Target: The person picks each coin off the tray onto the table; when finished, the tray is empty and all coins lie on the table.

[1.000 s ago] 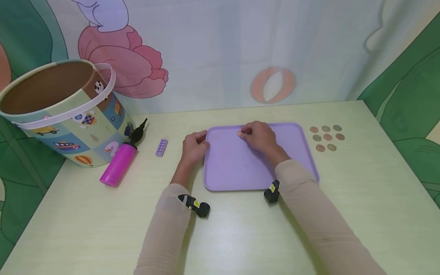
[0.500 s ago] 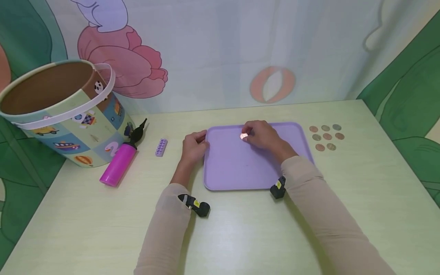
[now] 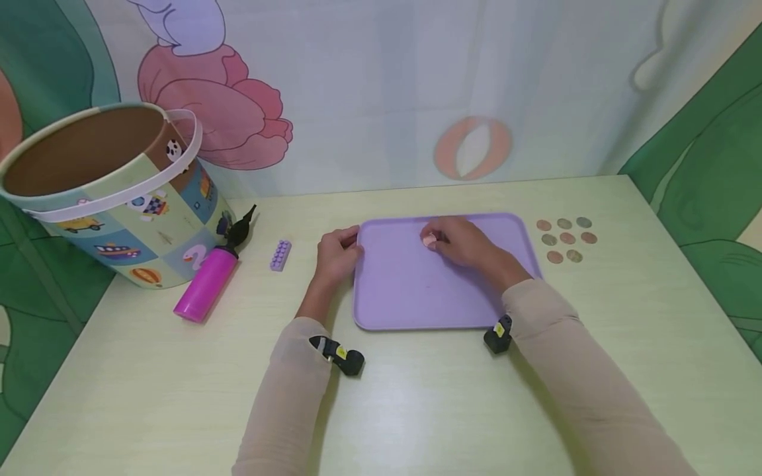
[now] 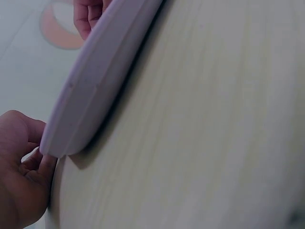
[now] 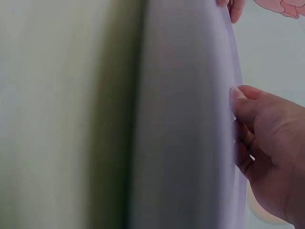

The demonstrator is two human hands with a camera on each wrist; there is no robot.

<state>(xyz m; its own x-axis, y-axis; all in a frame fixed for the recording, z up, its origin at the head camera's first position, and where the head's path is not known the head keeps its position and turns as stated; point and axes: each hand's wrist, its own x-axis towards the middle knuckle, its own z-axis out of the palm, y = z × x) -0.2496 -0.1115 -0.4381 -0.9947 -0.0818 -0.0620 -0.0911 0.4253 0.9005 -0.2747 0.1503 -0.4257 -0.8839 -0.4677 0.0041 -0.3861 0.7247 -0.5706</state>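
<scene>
A purple rectangular tray [image 3: 411, 297] lies on the table in the head view. My left hand [image 3: 336, 254] grips its left edge near the far corner; the left wrist view shows the fingers at the rim. Over the far middle of the tray, my right hand [image 3: 467, 246] pinches a copper-coloured coin [image 3: 429, 240] between thumb and fingertips, partly covered by them. To the tray's right, several copper and silvery coins [image 3: 567, 238] lie flat in rough rows on the table. The right wrist view shows the tray's side wall [image 5: 181, 119] with the right hand beyond its rim.
On the left stands a big patterned bucket [image 3: 119, 198] with a white handle. A pink bottle with a black nozzle [image 3: 207, 284] leans against it. Between bottle and tray lies a small purple studded block [image 3: 280, 256]. A printed curtain [image 3: 369, 99] hangs behind the table.
My right hand has shifted a little to the right and towards me, and the coin has turned in its fingers. My left hand has stayed at the tray's edge.
</scene>
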